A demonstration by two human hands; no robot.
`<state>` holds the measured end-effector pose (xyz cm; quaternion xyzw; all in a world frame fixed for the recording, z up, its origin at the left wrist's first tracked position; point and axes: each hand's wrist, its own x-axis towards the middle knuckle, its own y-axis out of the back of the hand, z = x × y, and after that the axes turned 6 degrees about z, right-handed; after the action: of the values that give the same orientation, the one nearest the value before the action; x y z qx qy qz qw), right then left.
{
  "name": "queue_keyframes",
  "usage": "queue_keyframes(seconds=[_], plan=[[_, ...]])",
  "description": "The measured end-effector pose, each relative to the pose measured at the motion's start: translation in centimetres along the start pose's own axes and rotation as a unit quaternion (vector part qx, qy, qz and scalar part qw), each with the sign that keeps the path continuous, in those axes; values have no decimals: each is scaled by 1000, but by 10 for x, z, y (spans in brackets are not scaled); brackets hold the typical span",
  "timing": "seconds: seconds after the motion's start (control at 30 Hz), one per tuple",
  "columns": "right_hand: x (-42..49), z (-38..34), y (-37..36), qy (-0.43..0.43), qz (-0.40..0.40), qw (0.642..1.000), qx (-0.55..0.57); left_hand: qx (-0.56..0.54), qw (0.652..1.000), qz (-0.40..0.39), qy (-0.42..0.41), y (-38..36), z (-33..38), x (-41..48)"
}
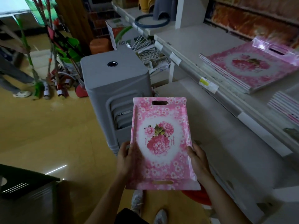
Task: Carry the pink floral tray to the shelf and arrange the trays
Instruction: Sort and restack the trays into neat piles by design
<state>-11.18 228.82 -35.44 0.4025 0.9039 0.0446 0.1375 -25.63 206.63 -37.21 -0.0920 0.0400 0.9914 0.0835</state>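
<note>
Both hands, left hand and right hand, grip the pink floral tray by its long edges; keep it level and swing right to the stack of matching trays on the shelf.

Left hand, right hand grip tray sides, forearms outstretched

Shelf tray stack clipped at right edge, smaller stack likewise
</note>
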Motion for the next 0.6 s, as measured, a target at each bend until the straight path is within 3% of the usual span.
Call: queue_keyframes(seconds=[0.6], plan=[[9, -76, -5, 103, 31, 994, 11, -20, 995, -10, -100, 1, 88, 20]])
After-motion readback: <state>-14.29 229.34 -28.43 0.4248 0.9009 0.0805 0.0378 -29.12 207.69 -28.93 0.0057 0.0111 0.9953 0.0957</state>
